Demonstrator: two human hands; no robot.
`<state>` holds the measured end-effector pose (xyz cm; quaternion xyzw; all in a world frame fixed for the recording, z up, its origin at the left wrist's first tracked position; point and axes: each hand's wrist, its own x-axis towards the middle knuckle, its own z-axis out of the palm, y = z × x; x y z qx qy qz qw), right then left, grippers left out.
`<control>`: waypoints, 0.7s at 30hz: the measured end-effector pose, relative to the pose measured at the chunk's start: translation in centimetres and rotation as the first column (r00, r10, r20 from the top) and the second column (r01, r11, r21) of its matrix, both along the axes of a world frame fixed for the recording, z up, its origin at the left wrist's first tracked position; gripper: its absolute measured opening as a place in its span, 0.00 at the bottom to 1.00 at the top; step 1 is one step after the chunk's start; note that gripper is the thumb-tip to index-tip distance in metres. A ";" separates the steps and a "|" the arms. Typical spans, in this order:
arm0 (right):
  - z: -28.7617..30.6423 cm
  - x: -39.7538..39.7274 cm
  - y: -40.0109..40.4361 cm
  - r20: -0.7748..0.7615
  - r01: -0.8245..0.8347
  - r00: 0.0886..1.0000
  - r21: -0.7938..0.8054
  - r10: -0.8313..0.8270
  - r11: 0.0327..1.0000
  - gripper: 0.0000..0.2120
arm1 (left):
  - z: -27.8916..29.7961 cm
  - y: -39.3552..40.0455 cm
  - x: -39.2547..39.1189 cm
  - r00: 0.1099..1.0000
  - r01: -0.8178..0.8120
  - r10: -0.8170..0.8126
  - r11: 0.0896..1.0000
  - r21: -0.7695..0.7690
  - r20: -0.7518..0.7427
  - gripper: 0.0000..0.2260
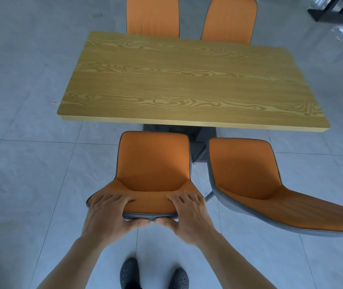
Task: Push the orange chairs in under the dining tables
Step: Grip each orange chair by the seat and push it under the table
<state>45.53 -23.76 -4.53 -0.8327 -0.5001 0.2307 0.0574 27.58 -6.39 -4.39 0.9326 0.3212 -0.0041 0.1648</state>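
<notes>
You are clamping both hands, left grip (108, 213) and right grip (189, 213), onto the backrest of the orange chair (153, 163) standing at the table's (187, 84) six o'clock edge, seat not yet under; no writing is showing.

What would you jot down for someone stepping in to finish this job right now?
Left hand and right hand both grip the top of the near-left chair's backrest.
That chair stands clear of the table, its seat not yet under the near edge.
Near-right chair is also out, and angled.
The two far chairs sit close against the far edge; they look pushed in.
Left: push both near chairs in.
</notes>
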 end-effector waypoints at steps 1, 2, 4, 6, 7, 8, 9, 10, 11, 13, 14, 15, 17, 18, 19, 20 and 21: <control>0.0 0.0 0.0 0.002 0.000 1.000 -0.002 0.000 1.000 0.47 | 0.0 0.1 0.0 1.000 0.001 -0.001 1.000 -0.003 -0.011 0.40; 0.0 -0.2 0.0 0.005 -0.001 1.000 -0.005 0.001 1.000 0.48 | 0.1 0.1 -0.1 1.000 0.001 -0.001 1.000 -0.003 -0.015 0.41; 0.0 -0.5 0.2 0.011 0.003 1.000 -0.006 -0.002 1.000 0.50 | 0.2 0.3 -0.3 1.000 0.000 0.000 1.000 -0.013 -0.010 0.41; 0.0 -1.1 0.3 0.008 0.020 1.000 0.004 -0.020 1.000 0.51 | 0.5 0.5 -0.7 1.000 0.002 -0.002 1.000 -0.028 0.002 0.40; 0.0 -1.5 0.4 0.003 0.028 1.000 0.004 -0.028 1.000 0.51 | 0.6 0.7 -1.0 1.000 0.005 -0.004 0.999 -0.032 0.009 0.40; 0.0 -2.0 0.6 0.001 0.031 1.000 -0.001 -0.031 1.000 0.50 | 0.7 1.0 -1.4 1.000 0.007 -0.006 0.999 -0.032 0.014 0.40; -0.1 -2.6 0.8 0.001 0.033 0.999 -0.007 -0.033 0.999 0.50 | 0.9 1.2 -1.8 1.000 0.010 -0.010 1.000 -0.027 0.014 0.40; -0.1 -3.3 1.0 0.000 0.041 0.999 -0.008 -0.041 0.999 0.48 | 1.1 1.5 -2.3 1.000 0.015 -0.015 1.000 -0.019 0.004 0.41; -0.2 -3.9 1.2 -0.005 0.053 0.999 -0.002 -0.053 0.999 0.47 | 1.1 1.9 -2.7 1.000 0.020 -0.021 1.000 -0.014 -0.011 0.42; -0.4 -4.8 1.5 -0.016 0.063 0.998 0.018 -0.063 0.998 0.44 | 1.2 2.4 -3.4 0.999 0.024 -0.024 1.000 -0.017 -0.034 0.43; -0.5 -4.9 1.6 -0.018 0.058 0.998 0.028 -0.058 0.998 0.43 | 1.2 2.5 -3.6 0.999 0.022 -0.023 1.000 -0.018 -0.033 0.42; -0.5 -4.8 1.6 -0.018 0.050 0.999 0.032 -0.049 0.998 0.43 | 1.1 2.6 -3.6 1.000 0.023 -0.023 1.000 -0.016 -0.020 0.42; -0.7 -4.0 1.8 -0.016 0.034 0.999 0.024 -0.033 0.999 0.43 | 0.8 2.7 -3.3 0.999 0.028 -0.028 1.000 -0.005 0.016 0.39; -0.8 -3.6 1.9 -0.014 0.029 0.999 0.023 -0.028 0.999 0.43 | 0.7 2.8 -3.1 0.999 0.031 -0.031 1.000 0.006 0.029 0.38; -0.9 -3.3 1.9 -0.012 0.025 1.000 0.024 -0.025 0.999 0.42 | 0.4 2.9 -2.9 0.999 0.035 -0.036 0.999 0.018 0.040 0.37; -1.1 -3.0 2.0 -0.008 0.022 1.000 0.024 -0.022 0.999 0.41 | 0.2 3.0 -2.7 0.998 0.040 -0.042 0.999 0.031 0.044 0.37; -1.2 -2.8 2.1 -0.003 0.020 1.000 0.023 -0.020 1.000 0.41 | 0.1 3.1 -2.6 0.998 0.045 -0.046 0.998 0.040 0.041 0.37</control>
